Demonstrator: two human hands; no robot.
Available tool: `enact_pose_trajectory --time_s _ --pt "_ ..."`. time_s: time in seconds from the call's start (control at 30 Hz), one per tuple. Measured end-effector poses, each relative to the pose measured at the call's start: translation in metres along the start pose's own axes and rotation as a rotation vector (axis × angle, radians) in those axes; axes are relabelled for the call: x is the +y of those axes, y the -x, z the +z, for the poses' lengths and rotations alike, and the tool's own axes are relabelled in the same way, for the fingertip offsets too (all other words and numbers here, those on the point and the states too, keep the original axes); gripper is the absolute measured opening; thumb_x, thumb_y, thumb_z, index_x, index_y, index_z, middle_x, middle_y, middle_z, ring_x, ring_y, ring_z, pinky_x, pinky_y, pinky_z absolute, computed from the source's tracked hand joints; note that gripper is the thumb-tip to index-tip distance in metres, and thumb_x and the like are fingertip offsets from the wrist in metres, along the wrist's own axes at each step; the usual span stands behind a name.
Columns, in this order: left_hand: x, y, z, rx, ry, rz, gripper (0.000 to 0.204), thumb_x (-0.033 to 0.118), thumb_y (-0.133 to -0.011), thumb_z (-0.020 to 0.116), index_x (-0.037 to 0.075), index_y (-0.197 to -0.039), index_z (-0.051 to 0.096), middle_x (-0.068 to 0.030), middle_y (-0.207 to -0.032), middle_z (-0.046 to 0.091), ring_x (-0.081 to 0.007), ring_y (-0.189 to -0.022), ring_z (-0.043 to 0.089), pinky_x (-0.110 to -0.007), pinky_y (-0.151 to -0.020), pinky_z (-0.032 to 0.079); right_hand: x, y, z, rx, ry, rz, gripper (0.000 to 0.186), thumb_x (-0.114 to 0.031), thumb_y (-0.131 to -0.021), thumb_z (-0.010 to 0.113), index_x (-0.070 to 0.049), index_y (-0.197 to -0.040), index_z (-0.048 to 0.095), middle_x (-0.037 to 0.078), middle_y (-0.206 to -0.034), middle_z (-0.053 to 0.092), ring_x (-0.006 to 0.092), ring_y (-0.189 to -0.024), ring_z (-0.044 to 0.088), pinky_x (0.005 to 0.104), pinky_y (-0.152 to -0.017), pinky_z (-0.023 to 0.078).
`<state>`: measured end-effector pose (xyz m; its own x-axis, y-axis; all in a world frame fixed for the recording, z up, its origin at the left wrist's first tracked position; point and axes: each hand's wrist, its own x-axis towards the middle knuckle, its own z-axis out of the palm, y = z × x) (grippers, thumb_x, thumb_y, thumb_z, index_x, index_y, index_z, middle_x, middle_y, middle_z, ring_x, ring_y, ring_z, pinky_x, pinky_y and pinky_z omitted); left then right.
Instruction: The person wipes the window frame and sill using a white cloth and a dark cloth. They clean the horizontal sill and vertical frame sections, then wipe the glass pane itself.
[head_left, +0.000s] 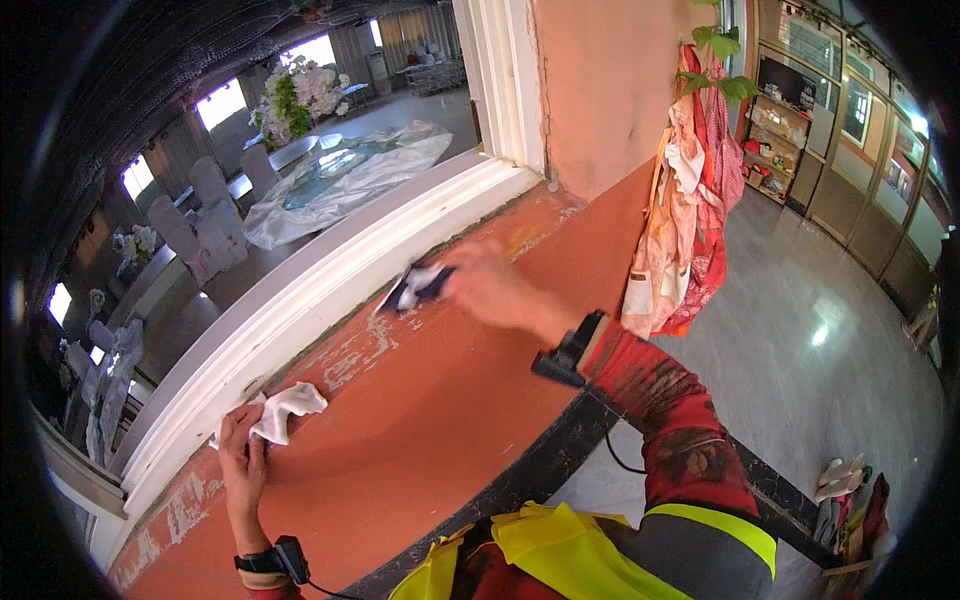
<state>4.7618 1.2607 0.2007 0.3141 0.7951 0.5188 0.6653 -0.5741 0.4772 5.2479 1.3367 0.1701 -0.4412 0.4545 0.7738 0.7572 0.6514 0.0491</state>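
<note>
My left hand (242,450) is closed on a white cloth (292,403), pressed against the sill's edge by the window frame. Part of the cloth spreads out beyond the fingers. Farther along, my right hand (497,287) is smeared by motion and grips a dark blue and white cloth (420,286) against the same strip. Both cloths lie on an orange-red sill (420,410), whose paint is flaked and streaked with white along the window. The white window frame (350,240) runs diagonally past both hands.
Aprons or cloths (685,210) hang on the wall at the right, under a green plant (720,70). Past the window, covered chairs (180,235), flowers (300,98) and plastic sheeting (350,180) show. A shelf (778,145) stands far right, and piled items (850,500) lie lower right.
</note>
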Motion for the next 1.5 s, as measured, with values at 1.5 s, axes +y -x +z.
enact_pose_trajectory --time_s 1.5 --pt "0.013 0.003 0.000 0.028 -0.200 0.010 0.040 -0.005 -0.087 0.054 0.001 -0.125 0.065 -0.0189 -0.127 0.061 -0.0392 -0.119 0.059 -0.043 -0.103 0.046 0.061 0.048 -0.017 -0.054 -0.277 0.230 0.011 -0.012 -0.091 0.068 -0.009 -0.099 0.074 0.015 -0.099 0.067 0.0386 -0.100 0.059 0.0483 -0.092 0.046"
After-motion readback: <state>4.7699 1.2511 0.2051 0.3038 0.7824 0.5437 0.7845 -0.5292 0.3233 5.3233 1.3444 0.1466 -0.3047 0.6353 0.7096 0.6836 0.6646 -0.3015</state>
